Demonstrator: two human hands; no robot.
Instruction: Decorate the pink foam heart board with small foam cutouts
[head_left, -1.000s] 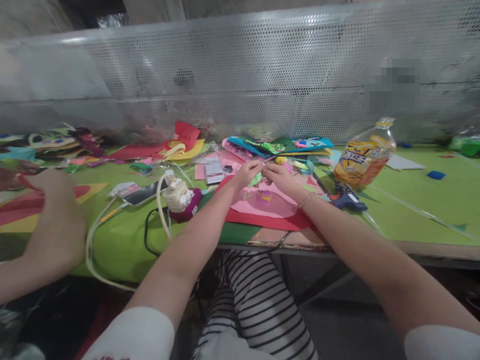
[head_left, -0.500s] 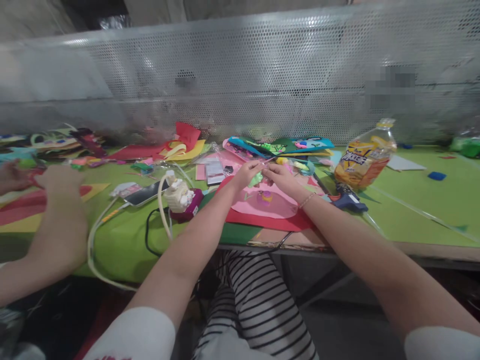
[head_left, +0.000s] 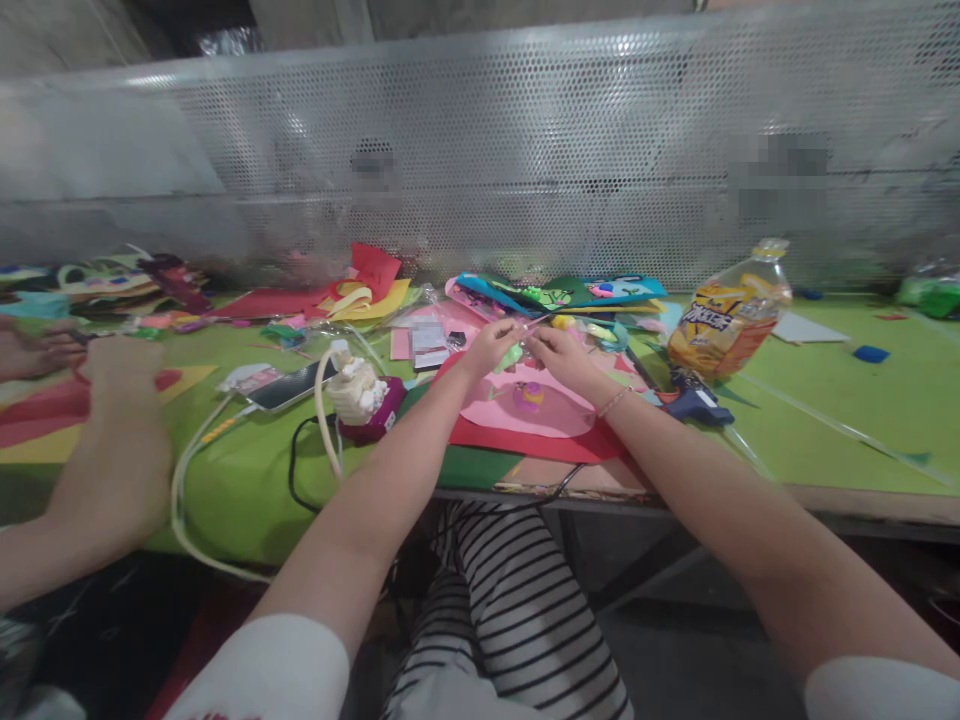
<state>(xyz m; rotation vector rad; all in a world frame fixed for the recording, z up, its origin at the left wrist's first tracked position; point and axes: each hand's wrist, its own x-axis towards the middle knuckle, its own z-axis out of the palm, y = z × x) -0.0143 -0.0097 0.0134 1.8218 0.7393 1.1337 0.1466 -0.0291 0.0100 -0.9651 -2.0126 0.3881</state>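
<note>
My left hand (head_left: 493, 346) and my right hand (head_left: 559, 352) are raised close together over a pink sheet (head_left: 559, 412), fingertips nearly touching. Both hands have closed fingers around something small; a thin pinkish strand shows between them, but its shape is too small to make out. Just below the fingertips is a light green piece (head_left: 511, 357). On the pink sheet lies a small purple and yellow figure (head_left: 530, 396). Red sheet (head_left: 487, 436) shows beneath the pink one, near the table's front edge.
A bottle of yellow liquid (head_left: 731, 310) and a dark blue glue gun (head_left: 697, 400) are right of my hands. Left are a power adapter (head_left: 367, 400), cables and a phone (head_left: 292, 388). Another person's hands (head_left: 112, 365) work at far left. Felt crafts (head_left: 622, 290) lie behind.
My hands stay in almost the same place, with small finger movements. At far left, the other person's hands have shifted slightly.
</note>
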